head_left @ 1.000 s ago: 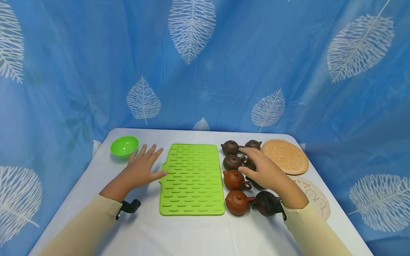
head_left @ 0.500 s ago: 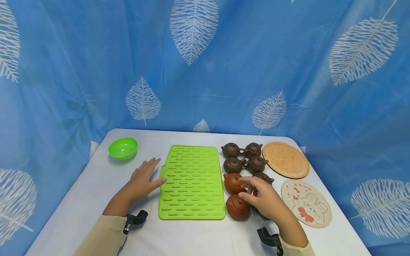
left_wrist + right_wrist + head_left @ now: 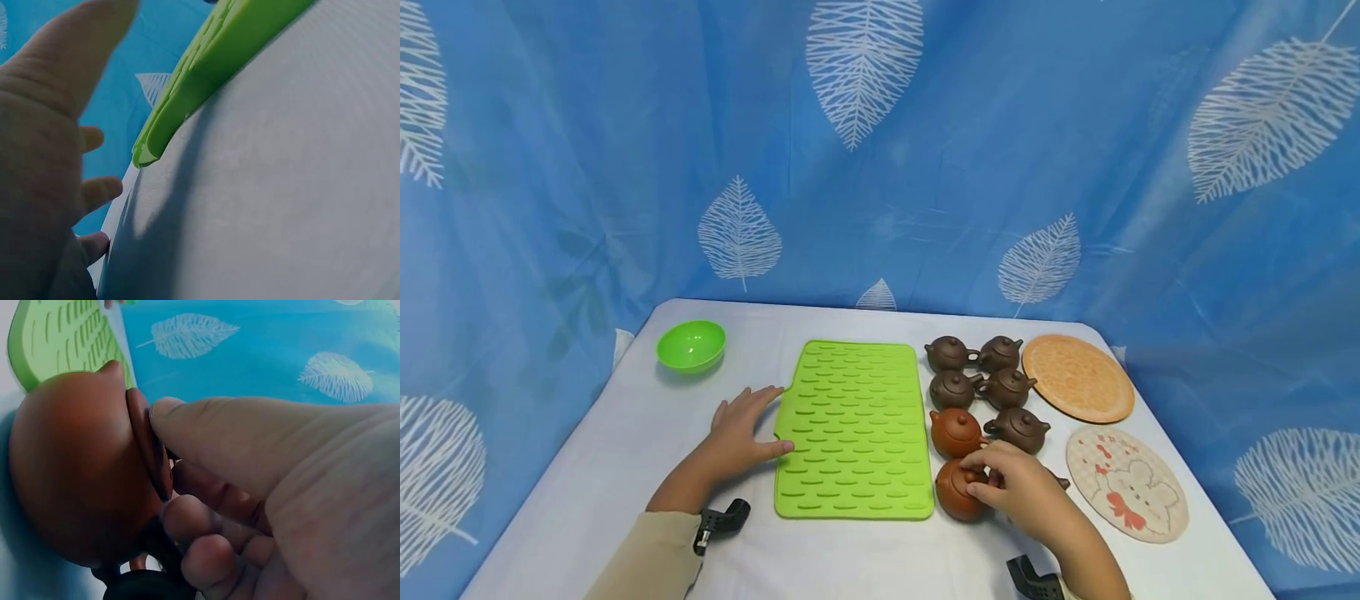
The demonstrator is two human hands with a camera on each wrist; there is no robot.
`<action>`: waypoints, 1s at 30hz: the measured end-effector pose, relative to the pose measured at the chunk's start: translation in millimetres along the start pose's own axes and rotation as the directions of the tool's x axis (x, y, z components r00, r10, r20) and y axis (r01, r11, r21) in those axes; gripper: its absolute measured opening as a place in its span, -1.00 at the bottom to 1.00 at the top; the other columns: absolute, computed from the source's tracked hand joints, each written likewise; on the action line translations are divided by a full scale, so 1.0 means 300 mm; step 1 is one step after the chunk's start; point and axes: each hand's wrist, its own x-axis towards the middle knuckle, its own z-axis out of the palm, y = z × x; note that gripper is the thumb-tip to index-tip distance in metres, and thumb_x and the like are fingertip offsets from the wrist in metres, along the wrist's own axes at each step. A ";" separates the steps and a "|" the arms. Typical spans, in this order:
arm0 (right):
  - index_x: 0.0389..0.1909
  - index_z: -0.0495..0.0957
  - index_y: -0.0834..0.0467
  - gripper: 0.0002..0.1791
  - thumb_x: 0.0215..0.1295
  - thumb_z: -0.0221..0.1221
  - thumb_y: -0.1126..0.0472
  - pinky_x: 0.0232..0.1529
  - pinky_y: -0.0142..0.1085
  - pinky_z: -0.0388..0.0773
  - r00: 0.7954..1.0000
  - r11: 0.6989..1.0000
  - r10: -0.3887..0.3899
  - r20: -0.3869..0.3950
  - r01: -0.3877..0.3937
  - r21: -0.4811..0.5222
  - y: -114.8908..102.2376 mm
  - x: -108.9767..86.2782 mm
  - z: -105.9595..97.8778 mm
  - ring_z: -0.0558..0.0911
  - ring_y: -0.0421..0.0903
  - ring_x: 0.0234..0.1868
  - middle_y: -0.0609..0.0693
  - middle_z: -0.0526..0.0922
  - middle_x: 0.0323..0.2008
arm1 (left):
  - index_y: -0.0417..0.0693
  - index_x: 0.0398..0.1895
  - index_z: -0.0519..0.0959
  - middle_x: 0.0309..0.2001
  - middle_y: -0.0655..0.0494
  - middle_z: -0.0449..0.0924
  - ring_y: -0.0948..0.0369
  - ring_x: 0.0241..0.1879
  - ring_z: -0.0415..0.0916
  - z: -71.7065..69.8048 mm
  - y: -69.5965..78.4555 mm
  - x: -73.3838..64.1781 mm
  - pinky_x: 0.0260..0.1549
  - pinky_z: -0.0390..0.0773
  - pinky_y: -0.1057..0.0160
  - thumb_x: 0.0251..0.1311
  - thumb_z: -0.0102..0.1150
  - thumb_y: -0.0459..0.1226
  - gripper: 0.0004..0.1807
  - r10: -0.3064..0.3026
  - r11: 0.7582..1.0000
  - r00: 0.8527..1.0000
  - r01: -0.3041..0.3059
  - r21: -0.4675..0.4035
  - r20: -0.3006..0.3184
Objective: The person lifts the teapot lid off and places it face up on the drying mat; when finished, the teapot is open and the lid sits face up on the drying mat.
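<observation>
My right hand [image 3: 1028,493] is at the nearest reddish-brown teapot [image 3: 953,493], its thumb and fingers closed in a pinch around the lid's knob. In the right wrist view the thumb tip touches the lid [image 3: 149,444], and the knob is mostly hidden by the fingers. The teapot stands on the table. A second reddish-brown teapot [image 3: 955,432] sits just behind it. My left hand [image 3: 736,440] has its fingers spread beside the left edge of the green mat [image 3: 853,442]; whether it touches the mat is unclear. It holds nothing.
Several dark brown teapots [image 3: 953,389] stand in two columns right of the mat. One near my right hand is mostly covered. An orange round mat [image 3: 1078,377] and a rabbit-print round mat [image 3: 1126,483] lie farther right. A green bowl [image 3: 691,346] sits back left.
My right hand has come nearer the table's front, from above the dark teapots down to the nearest reddish-brown teapot's lid. My left hand has drawn slightly back towards me, staying spread.
</observation>
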 end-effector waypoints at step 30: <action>-0.11 0.66 -0.22 -0.86 0.37 0.35 0.07 -0.25 -0.34 0.59 0.993 0.993 -0.107 -0.053 0.109 0.045 -0.042 0.025 -0.010 0.58 -0.30 -0.22 -0.29 0.69 -0.18 | -0.02 0.58 0.35 0.66 -0.07 0.12 -0.38 0.62 -0.17 0.000 0.023 -0.012 0.44 -0.28 -0.56 -0.18 0.52 0.40 0.26 0.043 0.986 0.993 -0.061 0.156 0.114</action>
